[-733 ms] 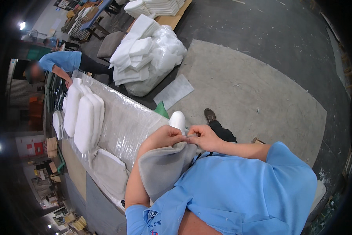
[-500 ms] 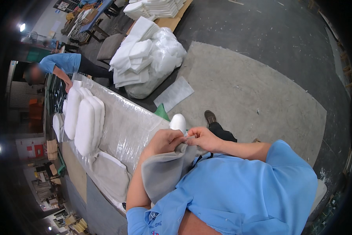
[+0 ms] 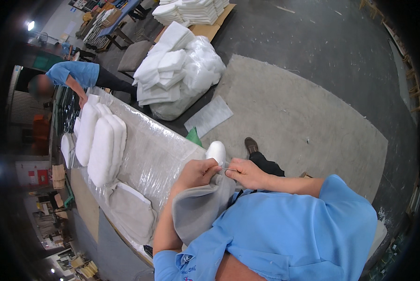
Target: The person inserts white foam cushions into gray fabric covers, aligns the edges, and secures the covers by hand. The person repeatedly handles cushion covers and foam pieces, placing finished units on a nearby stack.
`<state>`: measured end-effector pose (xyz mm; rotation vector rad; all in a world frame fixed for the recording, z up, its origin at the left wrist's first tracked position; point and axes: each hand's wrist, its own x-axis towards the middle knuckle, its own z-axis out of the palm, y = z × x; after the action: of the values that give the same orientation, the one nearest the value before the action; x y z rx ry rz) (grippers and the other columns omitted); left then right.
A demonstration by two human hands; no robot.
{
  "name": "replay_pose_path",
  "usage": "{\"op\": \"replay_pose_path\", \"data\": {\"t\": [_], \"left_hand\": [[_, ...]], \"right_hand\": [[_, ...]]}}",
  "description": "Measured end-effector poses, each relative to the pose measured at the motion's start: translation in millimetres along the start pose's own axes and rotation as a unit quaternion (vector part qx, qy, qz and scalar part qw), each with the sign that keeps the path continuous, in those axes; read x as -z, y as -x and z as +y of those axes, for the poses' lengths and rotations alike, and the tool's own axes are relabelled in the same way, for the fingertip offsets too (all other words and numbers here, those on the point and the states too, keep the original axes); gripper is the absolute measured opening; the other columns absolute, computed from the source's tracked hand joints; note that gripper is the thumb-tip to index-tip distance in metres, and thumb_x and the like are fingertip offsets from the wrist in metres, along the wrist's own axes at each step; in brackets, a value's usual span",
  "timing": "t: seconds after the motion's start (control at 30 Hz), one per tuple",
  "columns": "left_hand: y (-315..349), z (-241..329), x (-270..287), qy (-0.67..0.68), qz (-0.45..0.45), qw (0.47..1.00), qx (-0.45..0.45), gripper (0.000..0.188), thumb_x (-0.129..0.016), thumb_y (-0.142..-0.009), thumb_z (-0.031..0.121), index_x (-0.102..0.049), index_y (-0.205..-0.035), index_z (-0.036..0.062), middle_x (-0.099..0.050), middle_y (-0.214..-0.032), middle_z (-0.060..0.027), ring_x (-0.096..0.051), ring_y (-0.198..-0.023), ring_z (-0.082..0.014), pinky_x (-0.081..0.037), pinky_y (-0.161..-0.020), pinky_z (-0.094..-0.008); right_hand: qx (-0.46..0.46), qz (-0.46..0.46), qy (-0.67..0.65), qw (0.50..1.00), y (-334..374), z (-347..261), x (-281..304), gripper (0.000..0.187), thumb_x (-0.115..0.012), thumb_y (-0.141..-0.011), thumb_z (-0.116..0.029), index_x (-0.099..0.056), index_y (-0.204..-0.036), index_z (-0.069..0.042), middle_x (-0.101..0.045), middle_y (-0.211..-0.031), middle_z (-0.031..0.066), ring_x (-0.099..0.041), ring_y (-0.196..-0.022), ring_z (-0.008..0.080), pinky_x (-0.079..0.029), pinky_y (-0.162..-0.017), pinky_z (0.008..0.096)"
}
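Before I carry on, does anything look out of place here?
Yes, one thing: a flat white sheet lies by itself on the floor, near the piled white pads. Being apart from that pile, it may have been dropped.

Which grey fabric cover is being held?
The grey fabric cover pinched in the person's left hand; the other grey cover lies on the plastic-covered table, beside the white pads.

To your two o'clock, a paler covering (image 3: 284, 103) lies on dark grey floor (image 3: 313, 42). A plastic-wrapped table (image 3: 149, 136) stretches towards nine. Near eleven you have a grey padded seat (image 3: 134, 55) and a blue-topped table (image 3: 120, 19); at ten, a pale wall (image 3: 60, 23) and a lamp (image 3: 30, 25). A ribbed shutter (image 3: 21, 107), perhaps, shows dimly by nine.
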<state>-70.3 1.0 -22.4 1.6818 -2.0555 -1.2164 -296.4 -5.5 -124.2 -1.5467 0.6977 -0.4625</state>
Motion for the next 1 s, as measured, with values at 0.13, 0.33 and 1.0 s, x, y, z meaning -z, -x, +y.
{"op": "replay_pose_path", "data": {"t": [0.13,0.33,1.0], "left_hand": [[-6,0,4,0.064,-0.013,0.997,0.036,0.023,-0.071,-0.098,0.023,-0.069,-0.089,0.0020,-0.060,-0.071,-0.0175,-0.056,-0.062,-0.0239,-0.048,-0.064,-0.0373],[-11,-16,10,0.076,-0.100,0.990,0.064,0.022,-0.074,-0.096,0.020,-0.070,-0.089,0.0000,-0.058,-0.063,-0.0089,-0.051,-0.058,-0.0178,-0.044,-0.060,-0.0337],[-81,-73,-1,0.159,0.149,0.972,0.085,0.023,-0.068,-0.097,0.017,-0.066,-0.085,-0.0025,-0.055,-0.084,-0.0135,-0.056,-0.075,-0.0280,-0.045,-0.067,-0.0383]], "right_hand": [[0.079,0.085,0.111,0.987,-3,-7,-1,0.028,-0.061,-0.103,-0.028,-0.066,-0.091,-0.003,-0.052,-0.135,0.0214,-0.050,-0.122,0.0399,-0.044,-0.102,0.0494],[0.122,0.065,0.181,0.974,-24,-8,8,0.028,-0.060,-0.104,-0.030,-0.070,-0.094,-0.005,-0.025,-0.164,0.0288,-0.027,-0.149,0.0518,-0.029,-0.120,0.0581],[-0.102,0.032,-0.056,0.993,-122,19,49,0.027,-0.063,-0.103,-0.022,-0.075,-0.102,0.002,-0.069,-0.110,0.0107,-0.064,-0.095,0.0189,-0.050,-0.084,0.0314]]}}
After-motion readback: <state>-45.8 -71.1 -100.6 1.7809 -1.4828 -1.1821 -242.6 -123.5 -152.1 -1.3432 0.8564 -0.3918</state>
